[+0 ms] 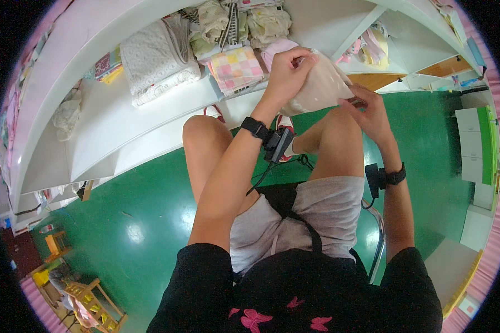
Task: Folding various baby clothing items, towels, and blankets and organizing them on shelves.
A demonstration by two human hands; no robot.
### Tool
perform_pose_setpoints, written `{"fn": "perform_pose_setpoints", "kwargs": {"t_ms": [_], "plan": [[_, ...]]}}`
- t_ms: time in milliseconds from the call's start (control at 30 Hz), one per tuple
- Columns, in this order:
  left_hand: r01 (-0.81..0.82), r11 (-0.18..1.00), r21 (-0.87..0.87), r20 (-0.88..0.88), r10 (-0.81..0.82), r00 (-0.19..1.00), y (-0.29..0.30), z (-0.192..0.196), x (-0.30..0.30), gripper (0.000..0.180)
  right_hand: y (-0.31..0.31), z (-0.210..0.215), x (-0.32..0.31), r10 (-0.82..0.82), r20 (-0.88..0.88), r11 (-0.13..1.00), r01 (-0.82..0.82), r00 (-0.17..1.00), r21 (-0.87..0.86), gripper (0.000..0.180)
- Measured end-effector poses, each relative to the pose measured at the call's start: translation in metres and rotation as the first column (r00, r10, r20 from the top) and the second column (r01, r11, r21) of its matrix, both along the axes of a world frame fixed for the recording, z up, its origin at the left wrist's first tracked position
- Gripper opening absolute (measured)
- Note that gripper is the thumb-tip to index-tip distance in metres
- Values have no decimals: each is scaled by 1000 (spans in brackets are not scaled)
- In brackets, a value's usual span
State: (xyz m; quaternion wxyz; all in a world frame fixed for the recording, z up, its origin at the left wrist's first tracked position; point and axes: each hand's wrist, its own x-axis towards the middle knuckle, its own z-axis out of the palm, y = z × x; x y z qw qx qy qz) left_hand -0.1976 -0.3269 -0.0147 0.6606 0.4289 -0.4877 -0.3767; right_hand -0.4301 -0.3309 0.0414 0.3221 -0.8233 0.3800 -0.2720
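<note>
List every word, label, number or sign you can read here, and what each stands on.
None can be read.
Thin, pale beige, sheet-like item between left hand and right hand: no lettering discernible.
Black short-sleeved shirt: pink butterfly shapes, no visible words.
Small white square panel, lower right: too small and blurred.

The shelf (pixel 166 114) lies before the seated person. On it, a blanket (pixel 155 55) sits at left, a cloth (pixel 236 69) is just right of it, and bundles (pixel 269 25) lie behind the cloth. Farther right, past a divider (pixel 361 33), more items lie in another compartment. A piece of material (pixel 325 83) spans between the left hand (pixel 289 75) and right hand (pixel 370 114), near the right knee (pixel 343 125). Cabinets (pixel 471 144) stand on the floor (pixel 133 194) at far right; a chair (pixel 86 291) stands behind, at left.
</note>
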Motion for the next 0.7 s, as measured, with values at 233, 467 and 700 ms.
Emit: {"fn": "perform_pose_setpoints", "kwargs": {"t_ms": [233, 467, 700], "plan": [[-169, 972, -166, 100, 187, 977, 1, 2, 4, 15, -7, -9, -7, -117, -242, 982, 76, 963, -173, 32], [741, 635, 219, -340, -662, 668, 24, 30, 3, 27, -13, -7, -8, -267, -166, 932, 211, 949, -294, 19], [31, 958, -284, 458, 108, 882, 15, 1, -16, 52, -11, -9, 10, -116, 84, 987, 124, 990, -105, 23]]}}
